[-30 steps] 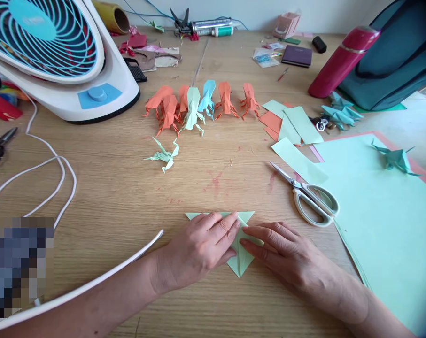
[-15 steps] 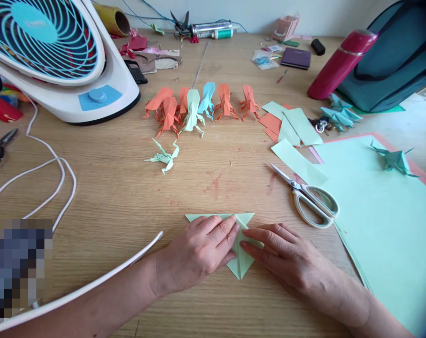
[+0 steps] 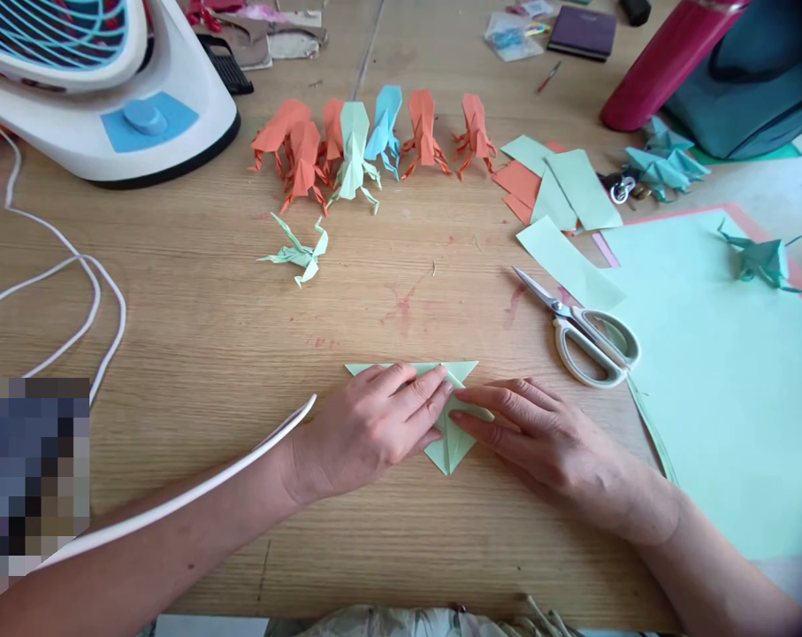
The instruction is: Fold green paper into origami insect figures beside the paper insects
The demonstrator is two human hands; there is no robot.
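A pale green folded paper triangle [image 3: 450, 447] lies on the wooden table [image 3: 208, 372], its point facing me. My left hand [image 3: 367, 429] rests flat on its left half, fingers stretched out and pressing down. My right hand [image 3: 530, 433] lies flat on the right half, fingertips meeting the left ones over the paper's middle fold. Neither hand grips anything. Most of the paper is hidden under both hands.
A row of folded paper insects [image 3: 367, 141] stands further back, with one small green one [image 3: 298, 257] apart. Scissors [image 3: 583, 332] lie right of my hands beside green paper sheets [image 3: 725, 380]. A fan [image 3: 102, 97], white cable [image 3: 75, 292], red bottle [image 3: 666, 66] and bag [image 3: 752, 80] ring the table.
My head has tilted down, so everything sits higher in view and the table's near edge shows. Both hands stay pressed on the paper in the same pose.
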